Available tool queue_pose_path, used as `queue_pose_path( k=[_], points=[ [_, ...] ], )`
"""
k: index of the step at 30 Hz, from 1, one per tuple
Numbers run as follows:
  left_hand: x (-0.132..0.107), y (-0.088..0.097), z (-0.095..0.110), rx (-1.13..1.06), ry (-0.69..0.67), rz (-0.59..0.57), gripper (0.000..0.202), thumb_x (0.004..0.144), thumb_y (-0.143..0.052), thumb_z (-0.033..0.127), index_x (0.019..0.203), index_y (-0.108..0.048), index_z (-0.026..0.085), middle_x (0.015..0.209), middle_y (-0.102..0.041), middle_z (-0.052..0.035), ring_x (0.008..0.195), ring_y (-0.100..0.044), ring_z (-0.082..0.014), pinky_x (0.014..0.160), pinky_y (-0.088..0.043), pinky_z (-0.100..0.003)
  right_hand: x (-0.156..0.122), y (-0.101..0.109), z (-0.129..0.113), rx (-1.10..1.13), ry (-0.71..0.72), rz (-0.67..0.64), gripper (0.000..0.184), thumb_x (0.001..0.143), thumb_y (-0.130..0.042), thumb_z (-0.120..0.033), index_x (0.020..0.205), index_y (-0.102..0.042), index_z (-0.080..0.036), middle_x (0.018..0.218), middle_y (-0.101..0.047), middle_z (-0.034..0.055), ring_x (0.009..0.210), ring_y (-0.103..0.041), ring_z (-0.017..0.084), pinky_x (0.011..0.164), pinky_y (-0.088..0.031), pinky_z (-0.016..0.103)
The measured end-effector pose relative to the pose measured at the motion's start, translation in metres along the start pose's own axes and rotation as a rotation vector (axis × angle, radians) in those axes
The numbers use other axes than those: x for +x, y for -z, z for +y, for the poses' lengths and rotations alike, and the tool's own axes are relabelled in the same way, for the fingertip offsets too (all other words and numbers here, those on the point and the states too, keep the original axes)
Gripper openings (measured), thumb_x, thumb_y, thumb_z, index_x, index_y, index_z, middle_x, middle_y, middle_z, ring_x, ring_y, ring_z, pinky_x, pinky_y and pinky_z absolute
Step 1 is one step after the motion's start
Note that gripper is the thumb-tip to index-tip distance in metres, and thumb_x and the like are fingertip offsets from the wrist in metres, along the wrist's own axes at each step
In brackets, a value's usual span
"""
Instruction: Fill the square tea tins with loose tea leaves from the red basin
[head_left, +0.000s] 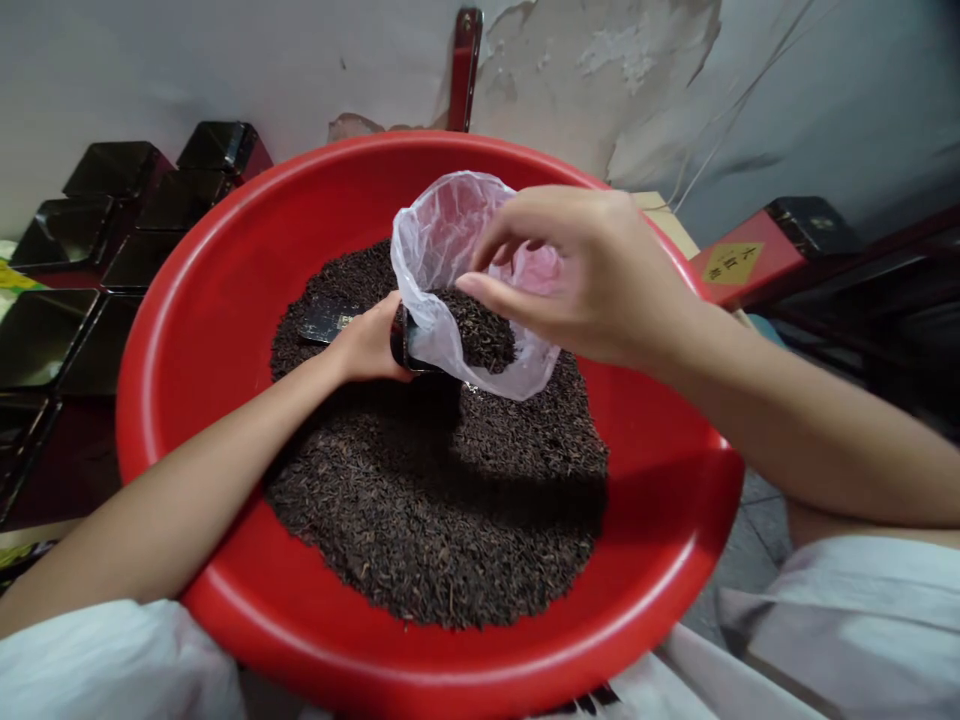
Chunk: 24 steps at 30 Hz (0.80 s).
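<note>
My left hand (375,340) is closed around the side of a dark tea tin (411,345), only partly visible under its liner. A thin clear plastic bag (427,240) lines the tin, its crinkled rim flaring out over the edge. Dark loose tea leaves (484,335) lie inside the bag. Over the bag's mouth hovers my right hand (577,265), thumb and fingers curved with a gap between them and nothing visible in them. Below both hands, a large red basin (187,400) holds a wide heap of tea (450,540). A black tin lid (326,318) rests on the heap beside my left hand.
Several dark, open-topped tins (64,235) stand in rows left of the basin. To the right lies a red tin with a yellow label (735,262). Another narrow red tin or lid (465,70) leans against the peeling wall (600,80) behind.
</note>
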<state>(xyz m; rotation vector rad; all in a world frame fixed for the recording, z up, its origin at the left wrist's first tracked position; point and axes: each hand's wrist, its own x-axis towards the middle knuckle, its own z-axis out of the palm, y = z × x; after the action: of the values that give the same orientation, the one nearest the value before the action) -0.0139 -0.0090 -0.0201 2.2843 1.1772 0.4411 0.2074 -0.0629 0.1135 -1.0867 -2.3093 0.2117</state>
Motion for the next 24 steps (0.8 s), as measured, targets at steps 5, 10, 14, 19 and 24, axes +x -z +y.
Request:
queue_pose_path(
  k=[5,10,14,19,24],
  points=[
    [0.000,0.009,0.001,-0.079,0.244,0.093,0.095,0.043,-0.082,0.040,0.123,-0.040,0.010,0.125,-0.055,-0.0167,0.119,-0.051,-0.0373,0.102,-0.040,-0.047,-0.025,0.002,0.021,0.169,-0.104,0.449,0.015,0.086,-0.058,-0.034,0.082,-0.060,-0.020,0.091,-0.066,0.0080,0.087,-0.061,0.016,0.083,-0.047,0.031],
    [0.000,0.011,-0.001,-0.232,0.303,0.174,0.108,0.041,-0.082,0.041,0.129,-0.031,0.006,0.136,-0.044,-0.0232,0.130,-0.040,-0.0374,0.110,-0.032,-0.048,-0.022,-0.016,0.071,0.371,-0.332,-0.031,0.085,0.060,-0.076,-0.056,0.129,-0.045,-0.019,0.140,-0.043,0.0157,0.123,-0.049,0.030,0.099,-0.043,0.045],
    [-0.002,0.004,-0.001,-0.215,0.271,0.154,0.105,0.043,-0.082,0.045,0.128,-0.033,0.007,0.135,-0.046,-0.0230,0.128,-0.042,-0.0380,0.108,-0.034,-0.050,-0.016,-0.045,0.092,0.511,-0.356,-0.319,0.122,0.052,-0.077,-0.063,0.146,-0.015,-0.018,0.154,-0.016,0.0209,0.136,-0.033,0.034,0.109,-0.033,0.050],
    [-0.006,-0.003,0.001,-0.043,0.119,0.042,0.083,0.050,-0.079,0.041,0.120,-0.044,0.014,0.116,-0.062,-0.0123,0.112,-0.057,-0.0339,0.099,-0.043,-0.046,-0.015,-0.048,0.085,0.566,-0.154,-0.381,0.141,0.045,-0.078,-0.067,0.147,-0.001,-0.008,0.155,0.004,0.0220,0.146,-0.003,0.028,0.120,-0.008,0.040],
    [-0.005,-0.002,0.010,0.044,0.081,-0.025,0.072,0.052,-0.075,0.038,0.115,-0.049,0.015,0.118,-0.061,-0.0142,0.103,-0.062,-0.0341,0.089,-0.049,-0.043,-0.028,-0.004,0.040,0.584,0.004,0.096,0.095,0.067,-0.058,-0.073,0.141,-0.025,-0.023,0.150,-0.025,0.0116,0.137,-0.032,0.020,0.112,-0.032,0.033]
  ],
)
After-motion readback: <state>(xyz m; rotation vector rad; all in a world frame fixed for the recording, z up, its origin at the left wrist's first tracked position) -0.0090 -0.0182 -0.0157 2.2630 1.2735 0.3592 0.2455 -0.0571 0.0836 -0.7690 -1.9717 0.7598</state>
